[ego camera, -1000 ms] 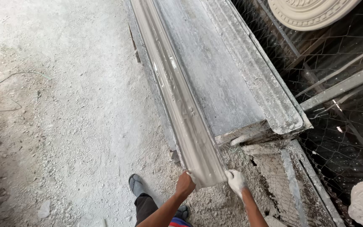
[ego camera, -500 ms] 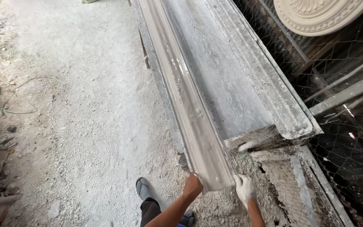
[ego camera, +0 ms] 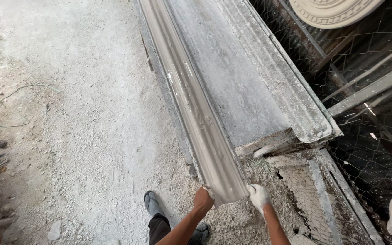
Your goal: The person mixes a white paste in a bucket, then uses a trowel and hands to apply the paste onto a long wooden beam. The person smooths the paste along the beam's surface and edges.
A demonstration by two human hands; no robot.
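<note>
Since the earlier frame the long grey moulding (ego camera: 191, 109) has slid a bit further off the desk (ego camera: 232, 81) w/ both hands. Left hand (ego camera: 203, 199) & right hand (ego camera: 258, 196) have fingers curled round its near end, above the dusty floor (ego camera: 69, 136).

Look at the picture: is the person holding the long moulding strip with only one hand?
No, both the left hand and right hand grip the strip's near end.

A single head-worn camera looks steeply down and forward from standing height along the long moulding strip (ego camera: 191, 104) and workbench (ego camera: 237, 77). Both hands sit near the bottom edge (forearms entering from below), the dusty floor (ego camera: 69, 136) at left.
</note>
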